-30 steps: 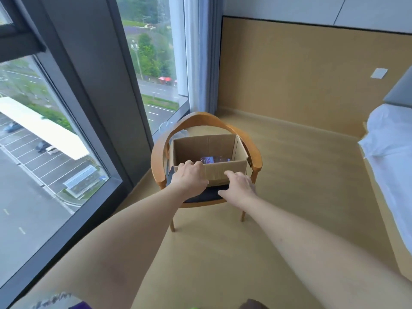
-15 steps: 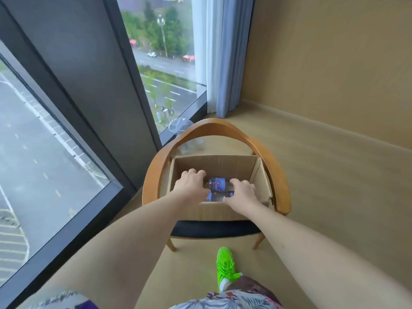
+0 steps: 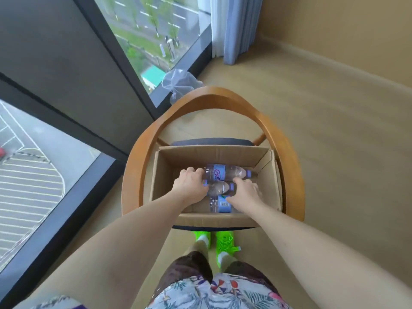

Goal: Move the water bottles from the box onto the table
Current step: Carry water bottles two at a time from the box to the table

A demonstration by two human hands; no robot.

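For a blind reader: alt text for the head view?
Both hands, left hand and right hand, reach into an open cardboard box on a wooden chair, onto water bottles lying on their sides.

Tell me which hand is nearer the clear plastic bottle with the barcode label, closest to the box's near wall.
Right. The right hand lies directly over the barcode-labelled clear plastic bottle, seemingly touching its label end. The left hand sits farther left, on the middle bottle.

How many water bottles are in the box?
3, all lying down: far bottle by the back wall, middle bottle between both hands, near bottle under the right wrist. More may be hidden.
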